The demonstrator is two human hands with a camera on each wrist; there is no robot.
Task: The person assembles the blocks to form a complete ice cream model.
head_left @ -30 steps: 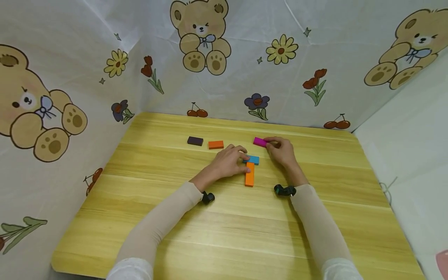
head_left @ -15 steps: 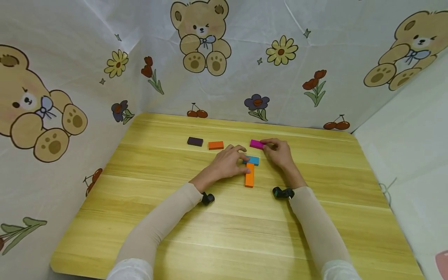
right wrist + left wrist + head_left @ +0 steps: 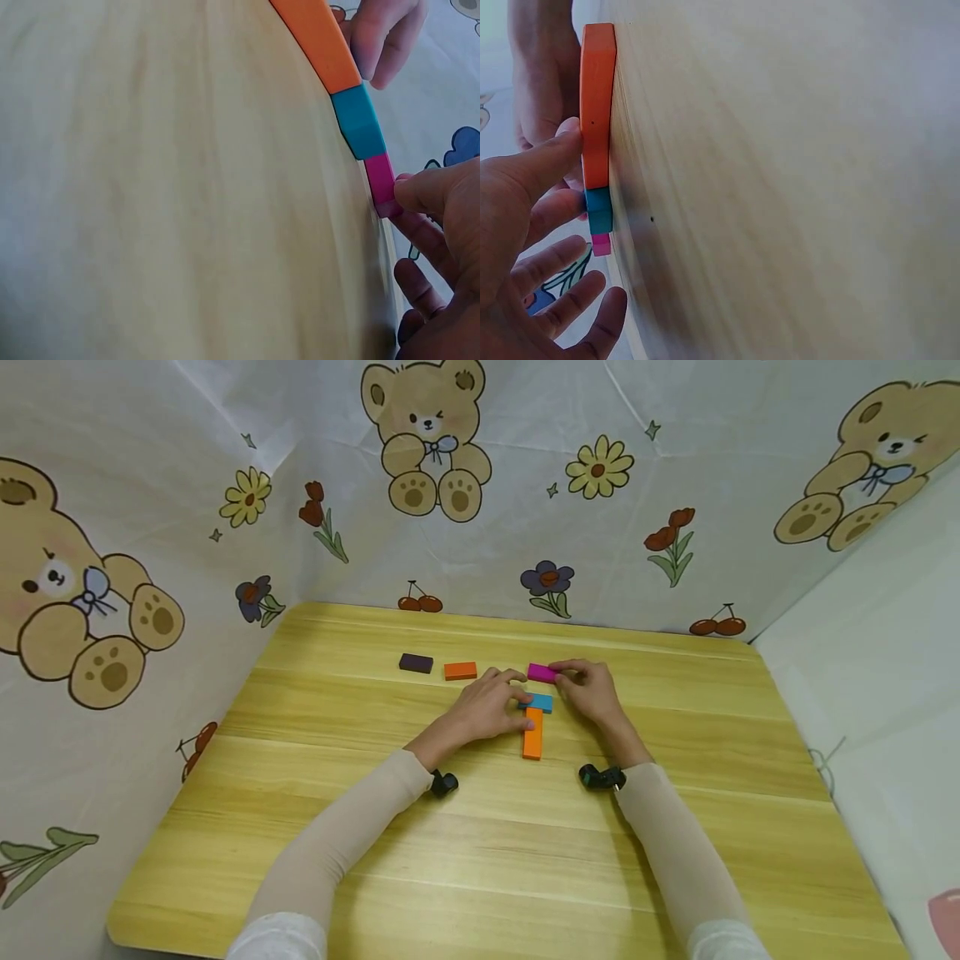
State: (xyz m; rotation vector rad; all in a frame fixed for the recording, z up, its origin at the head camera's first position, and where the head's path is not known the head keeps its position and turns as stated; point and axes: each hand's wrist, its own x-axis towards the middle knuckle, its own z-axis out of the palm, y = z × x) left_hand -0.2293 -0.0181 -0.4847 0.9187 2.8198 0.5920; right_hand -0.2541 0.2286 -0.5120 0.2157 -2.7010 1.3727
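On the wooden table a long orange block (image 3: 532, 739) lies lengthwise. A blue block (image 3: 542, 703) sits crosswise at its far end, so the two form a T. My left hand (image 3: 483, 708) rests on them, thumb on the orange block (image 3: 597, 105) and index fingertip on the blue block (image 3: 599, 211), other fingers spread. My right hand (image 3: 591, 691) pinches the right end of a magenta block (image 3: 540, 673) between thumb and fingers. That block lies flat behind the blue one, with a strip of table between them in the head view.
A short orange-red block (image 3: 460, 671) and a dark block (image 3: 416, 663) lie to the left, behind my left hand. A printed cloth with bears (image 3: 427, 439) hangs along the table's back edge.
My right hand has slid the magenta block a short way left and slightly toward me. The left hand, the blue block and the orange blocks stay in place.
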